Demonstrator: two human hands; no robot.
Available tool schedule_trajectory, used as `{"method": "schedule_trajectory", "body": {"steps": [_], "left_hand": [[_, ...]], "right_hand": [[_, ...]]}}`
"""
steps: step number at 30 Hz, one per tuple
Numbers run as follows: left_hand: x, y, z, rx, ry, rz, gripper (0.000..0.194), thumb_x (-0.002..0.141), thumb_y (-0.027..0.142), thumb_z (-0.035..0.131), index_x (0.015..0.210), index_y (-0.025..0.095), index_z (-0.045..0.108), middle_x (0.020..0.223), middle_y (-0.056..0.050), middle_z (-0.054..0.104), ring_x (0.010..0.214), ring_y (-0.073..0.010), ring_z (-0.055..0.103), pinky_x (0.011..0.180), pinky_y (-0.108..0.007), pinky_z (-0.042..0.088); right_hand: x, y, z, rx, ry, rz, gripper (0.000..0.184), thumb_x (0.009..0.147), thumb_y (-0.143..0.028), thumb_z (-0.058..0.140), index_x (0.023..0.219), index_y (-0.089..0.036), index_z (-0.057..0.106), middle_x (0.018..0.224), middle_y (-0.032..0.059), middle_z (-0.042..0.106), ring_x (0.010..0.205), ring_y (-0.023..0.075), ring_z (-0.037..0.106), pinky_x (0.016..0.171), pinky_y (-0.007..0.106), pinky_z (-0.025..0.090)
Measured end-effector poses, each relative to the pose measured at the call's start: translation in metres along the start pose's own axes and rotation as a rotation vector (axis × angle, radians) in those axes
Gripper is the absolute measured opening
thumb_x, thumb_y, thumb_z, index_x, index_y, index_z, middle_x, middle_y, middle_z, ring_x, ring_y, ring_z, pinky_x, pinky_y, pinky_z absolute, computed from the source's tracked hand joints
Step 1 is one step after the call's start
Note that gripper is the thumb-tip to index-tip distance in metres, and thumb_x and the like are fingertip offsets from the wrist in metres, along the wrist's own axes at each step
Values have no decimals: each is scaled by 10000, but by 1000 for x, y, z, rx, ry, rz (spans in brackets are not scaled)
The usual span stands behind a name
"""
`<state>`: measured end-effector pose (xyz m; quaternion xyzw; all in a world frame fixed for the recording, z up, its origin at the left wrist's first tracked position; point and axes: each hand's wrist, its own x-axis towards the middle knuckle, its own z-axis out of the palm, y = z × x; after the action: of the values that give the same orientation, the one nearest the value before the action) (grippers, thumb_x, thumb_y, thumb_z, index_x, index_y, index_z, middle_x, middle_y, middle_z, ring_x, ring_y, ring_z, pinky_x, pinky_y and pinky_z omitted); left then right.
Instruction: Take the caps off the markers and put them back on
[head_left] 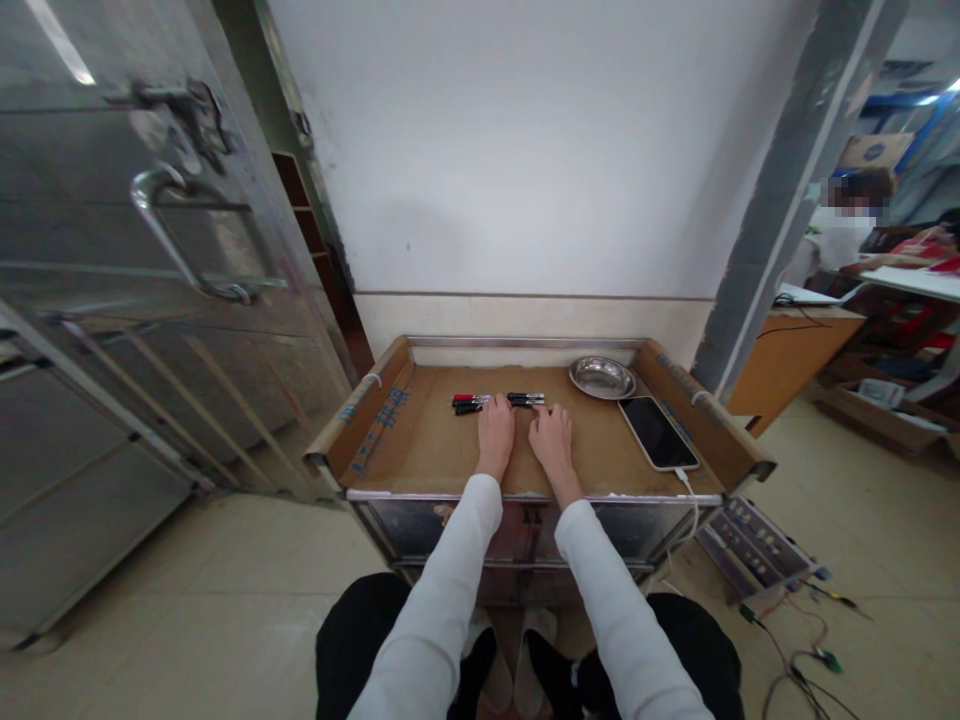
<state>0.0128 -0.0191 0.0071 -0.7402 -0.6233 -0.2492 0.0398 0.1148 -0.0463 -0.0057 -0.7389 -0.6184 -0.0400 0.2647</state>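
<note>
Several slim pens lie crosswise on the brown cardboard of the cart top. Red and black pen ends (469,403) show left of my left hand (496,435), and black-and-silver ends (526,398) show to its right. My left hand is closed, its fingertips on the pens, hiding their middle parts. Whether these are the same pens on both sides I cannot tell. My right hand (553,440) rests just in front of the right-hand ends, with its fingers curled down. An index fingertip reaches the lower pen; the other fingertips are hidden.
A round metal dish (602,378) stands at the back right, beside a phone (660,433) with a white charging cable (694,500). Raised cardboard sides (360,420) border the cart. A metal door (150,200) is at left; a box with wires (761,548) lies on the floor. Another person sits far right.
</note>
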Motion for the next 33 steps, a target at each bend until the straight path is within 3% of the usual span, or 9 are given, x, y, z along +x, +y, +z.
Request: {"method": "schedule_trajectory", "body": {"steps": [4,12,15,21,26,33], "left_hand": [[-2,0,2,-3,-10,56,134,922,255,461,938,138,525,1001,-108,564,989,-208,545,848,-318,430],[-3,0,3,10,1,89,161,917,143,388,988,117,530,994,-119,565,972,-207,555,844,-318,438],[-6,2,-2,50,32,13,185,905,128,376,1003,101,531,998,-131,572,983,-224,555,842,-329,446],[-11,0,-7,62,214,-303,280,886,98,313,1069,71,524,1073,-187,558,1020,-269,543,860,-397,442],[-14,-3,-1,54,225,-315,319,874,102,318,1116,46,519,1123,-224,554,1077,-301,522,900,-432,419],[-16,-1,-2,81,219,-328,302,883,115,317,1101,82,523,1140,-217,547,1096,-299,503,913,-448,403]], "right_hand": [[0,0,-1,1,0,4,296,869,-158,420,1091,-144,615,1042,137,565,979,233,478,850,332,344],[-1,-3,-3,-56,-16,-19,311,857,-135,421,1120,-137,586,1081,144,558,999,236,473,841,333,339],[1,-3,-2,-36,-28,5,322,857,-142,430,1142,-147,580,1094,137,555,1007,237,471,839,333,339],[1,0,-3,35,-36,13,335,866,-159,433,1160,-189,591,1068,114,553,1007,226,467,839,317,343],[0,-3,-6,89,-80,-156,399,859,-139,445,1186,-303,602,1056,67,543,978,194,474,851,296,345],[3,-2,-5,138,-94,-244,396,855,-122,445,1167,-279,633,1038,65,547,961,176,486,845,276,365]]}}
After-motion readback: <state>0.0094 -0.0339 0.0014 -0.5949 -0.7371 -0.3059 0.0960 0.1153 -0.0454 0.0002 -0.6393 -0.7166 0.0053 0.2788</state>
